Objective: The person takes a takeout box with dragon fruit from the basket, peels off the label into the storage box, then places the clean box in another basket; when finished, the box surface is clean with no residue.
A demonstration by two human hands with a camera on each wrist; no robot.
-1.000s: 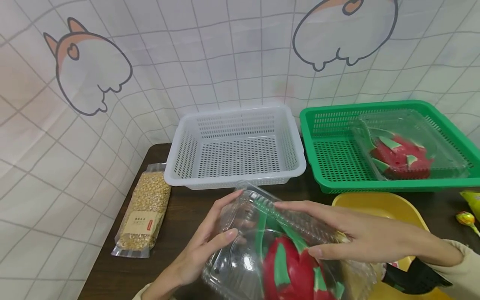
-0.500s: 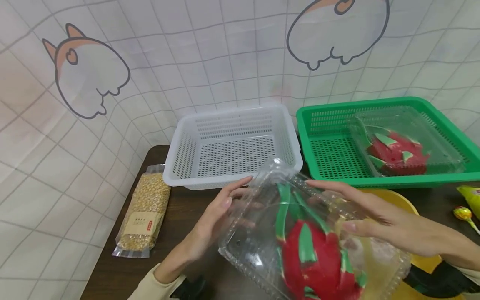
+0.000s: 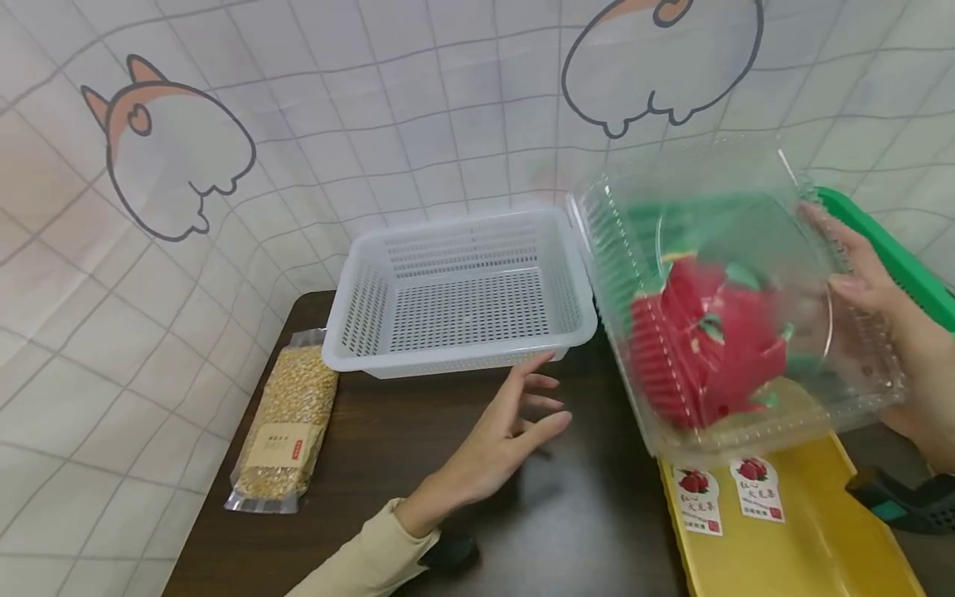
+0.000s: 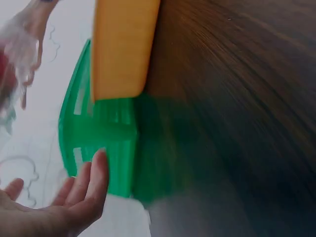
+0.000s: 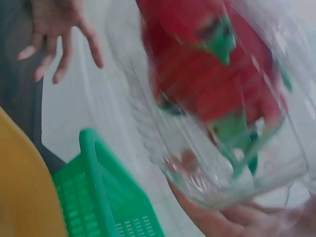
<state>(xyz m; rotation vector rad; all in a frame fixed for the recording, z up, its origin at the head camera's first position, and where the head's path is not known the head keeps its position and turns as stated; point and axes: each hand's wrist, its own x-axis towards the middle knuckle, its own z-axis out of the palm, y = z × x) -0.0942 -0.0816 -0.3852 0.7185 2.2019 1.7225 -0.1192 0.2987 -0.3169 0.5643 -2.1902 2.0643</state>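
Observation:
My right hand grips the right edge of a clear plastic clamshell box in the head view. Inside the box sits a red dragon fruit with green scales, slightly blurred. The box is raised and tilted above the yellow bin, in front of the green basket. In the right wrist view, fingers lie along the box's lower edge. My left hand holds nothing. Its fingers are spread and loosely bent, above the dark table in front of the white basket.
A white basket stands at the back, with a green basket to its right, largely behind the box. A yellow bin with two dragon fruit labels is at the front right. A bag of yellow grains lies at left.
The box has been lifted and turned, moving up and to the right in my right hand. My left hand has come off it and stays behind over the table.

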